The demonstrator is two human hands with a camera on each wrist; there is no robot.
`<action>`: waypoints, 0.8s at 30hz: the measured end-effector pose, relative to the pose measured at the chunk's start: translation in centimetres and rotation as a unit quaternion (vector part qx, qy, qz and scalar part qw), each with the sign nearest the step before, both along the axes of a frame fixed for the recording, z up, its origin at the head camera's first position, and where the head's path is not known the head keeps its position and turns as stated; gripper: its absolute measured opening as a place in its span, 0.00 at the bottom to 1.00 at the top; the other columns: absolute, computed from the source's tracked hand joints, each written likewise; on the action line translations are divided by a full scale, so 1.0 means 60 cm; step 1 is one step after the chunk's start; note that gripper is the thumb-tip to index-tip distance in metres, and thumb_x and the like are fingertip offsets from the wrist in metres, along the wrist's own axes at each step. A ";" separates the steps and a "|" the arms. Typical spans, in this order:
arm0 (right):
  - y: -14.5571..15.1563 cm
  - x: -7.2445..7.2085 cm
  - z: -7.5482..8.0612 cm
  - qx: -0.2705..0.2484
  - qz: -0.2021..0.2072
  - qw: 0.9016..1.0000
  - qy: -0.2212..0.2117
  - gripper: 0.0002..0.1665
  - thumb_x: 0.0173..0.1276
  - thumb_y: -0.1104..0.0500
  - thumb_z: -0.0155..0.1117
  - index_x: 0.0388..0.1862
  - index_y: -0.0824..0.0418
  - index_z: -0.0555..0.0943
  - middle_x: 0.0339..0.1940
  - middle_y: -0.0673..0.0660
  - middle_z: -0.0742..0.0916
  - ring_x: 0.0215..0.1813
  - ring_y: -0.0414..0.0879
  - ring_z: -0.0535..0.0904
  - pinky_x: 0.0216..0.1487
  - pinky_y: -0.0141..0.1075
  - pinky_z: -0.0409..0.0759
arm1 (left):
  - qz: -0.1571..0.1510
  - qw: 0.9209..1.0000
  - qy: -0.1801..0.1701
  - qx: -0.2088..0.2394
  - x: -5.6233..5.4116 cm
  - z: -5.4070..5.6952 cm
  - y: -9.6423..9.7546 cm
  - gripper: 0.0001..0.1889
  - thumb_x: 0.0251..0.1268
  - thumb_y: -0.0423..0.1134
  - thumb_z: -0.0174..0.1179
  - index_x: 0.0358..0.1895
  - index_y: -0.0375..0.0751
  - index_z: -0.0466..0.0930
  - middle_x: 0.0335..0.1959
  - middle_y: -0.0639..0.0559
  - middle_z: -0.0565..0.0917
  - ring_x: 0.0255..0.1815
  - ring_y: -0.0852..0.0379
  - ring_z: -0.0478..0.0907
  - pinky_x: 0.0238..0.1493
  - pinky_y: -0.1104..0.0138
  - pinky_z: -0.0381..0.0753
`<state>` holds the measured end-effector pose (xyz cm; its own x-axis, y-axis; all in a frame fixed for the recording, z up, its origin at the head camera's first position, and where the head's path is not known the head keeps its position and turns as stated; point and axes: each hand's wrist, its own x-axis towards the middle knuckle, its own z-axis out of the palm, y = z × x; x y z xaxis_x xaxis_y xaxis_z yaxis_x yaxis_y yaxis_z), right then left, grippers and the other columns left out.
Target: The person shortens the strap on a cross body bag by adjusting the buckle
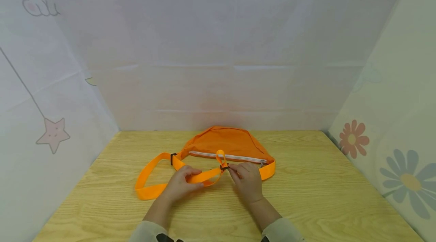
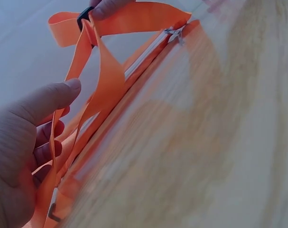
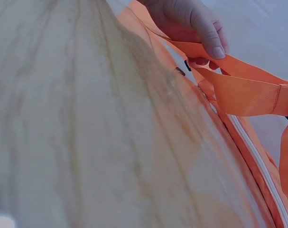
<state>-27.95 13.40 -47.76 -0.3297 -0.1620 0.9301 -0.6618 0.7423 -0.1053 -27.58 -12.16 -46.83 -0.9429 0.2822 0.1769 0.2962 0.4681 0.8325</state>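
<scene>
An orange waist bag [image 1: 225, 141] lies on the table, its pale zipper toward me and the zipper pull at the right end. Its lighter orange strap [image 1: 150, 191] loops out to the left and across the front. My left hand [image 1: 179, 186] holds a stretch of strap between thumb and fingers, left of a small black strap slider [image 1: 224, 166]. At that slider, my right hand [image 1: 249, 183] pinches its right edge with thumb and fingertips. A small loop of strap stands up above the slider. In the left wrist view, the slider [image 2: 84, 19] hangs raised above the bag.
A second black slider [image 1: 173, 158] sits on the strap near the bag's left end. The wood-grain table [image 1: 323, 196] extends on both sides. Pale printed sheets [image 1: 218, 45] rise behind it and along both sides.
</scene>
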 end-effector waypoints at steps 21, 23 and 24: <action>0.000 0.002 0.001 -0.004 0.003 1.000 -0.015 0.10 0.48 0.62 0.78 0.32 0.58 0.89 0.21 0.49 0.86 0.27 0.43 0.79 0.31 0.35 0.72 | -0.039 0.997 -0.046 -0.042 -0.014 -0.008 -0.056 0.21 0.53 0.46 0.73 0.50 0.42 0.85 0.47 0.51 0.83 0.49 0.55 0.76 0.54 0.62 0.74; 0.001 0.002 0.001 -0.004 0.003 1.000 -0.013 0.11 0.46 0.63 0.79 0.31 0.58 0.89 0.21 0.49 0.86 0.27 0.44 0.79 0.31 0.35 0.72 | -0.039 0.997 -0.053 -0.047 -0.013 -0.006 -0.061 0.21 0.53 0.46 0.73 0.51 0.43 0.85 0.48 0.51 0.83 0.49 0.56 0.76 0.55 0.62 0.74; 0.001 0.002 0.001 -0.003 0.002 1.000 -0.011 0.11 0.46 0.63 0.79 0.31 0.58 0.89 0.21 0.49 0.86 0.27 0.44 0.79 0.31 0.35 0.72 | -0.038 0.996 -0.057 -0.049 -0.012 -0.004 -0.064 0.22 0.54 0.46 0.73 0.51 0.43 0.84 0.48 0.51 0.83 0.50 0.56 0.76 0.55 0.62 0.74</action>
<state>-27.86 13.44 -47.70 -0.3498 -0.1575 0.9235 -0.6627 0.7384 -0.1251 -28.30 -16.01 -47.09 -0.9307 0.3638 0.0382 0.2399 0.5283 0.8145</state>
